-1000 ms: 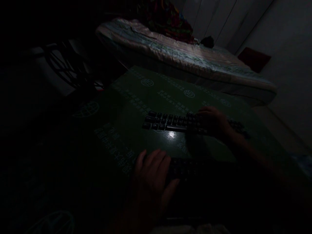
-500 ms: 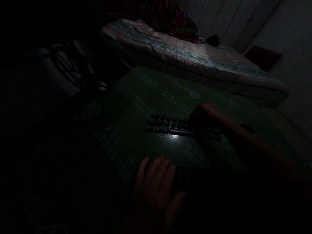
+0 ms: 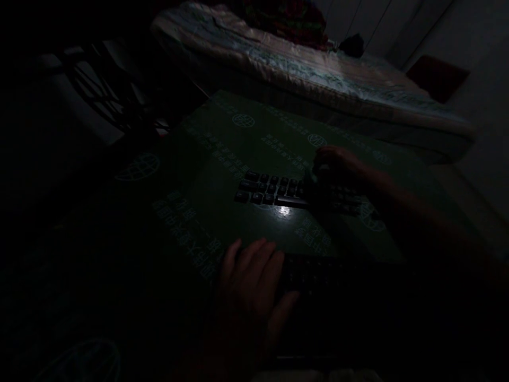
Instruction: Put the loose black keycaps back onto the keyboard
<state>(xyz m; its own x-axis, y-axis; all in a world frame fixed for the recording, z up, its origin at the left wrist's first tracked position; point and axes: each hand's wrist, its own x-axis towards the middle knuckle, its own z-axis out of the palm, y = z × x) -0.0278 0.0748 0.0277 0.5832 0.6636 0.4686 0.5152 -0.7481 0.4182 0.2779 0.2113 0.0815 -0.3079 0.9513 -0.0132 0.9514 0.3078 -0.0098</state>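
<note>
Several dark keycaps [image 3: 271, 188] lie in rows on a green board [image 3: 191, 175] printed with pale globes and characters, with a long spacebar keycap [image 3: 292, 201] in the nearest row. Over the right part of these rows hovers my right hand [image 3: 338, 163], its fingers curled in a pinch. Shadow hides what is between them, though a faint greyish shape shows just below. My left hand [image 3: 254, 278] lies with fingers stretched out and thumb apart at the left end of a dark keyboard [image 3: 310, 273]. Most of that keyboard disappears into darkness.
Beyond the board stands a bed with a pale patterned mattress [image 3: 270, 53], bearing a dark red patterned cloth [image 3: 290, 24]. Dark curved metalwork [image 3: 99, 90] is at the left. A bright light reflection falls on the board below the keycaps.
The whole view has shifted, so the board and bed sit higher. My right hand has lifted slightly from the keycaps, its fingers still curled. My left hand stays at the keyboard.
</note>
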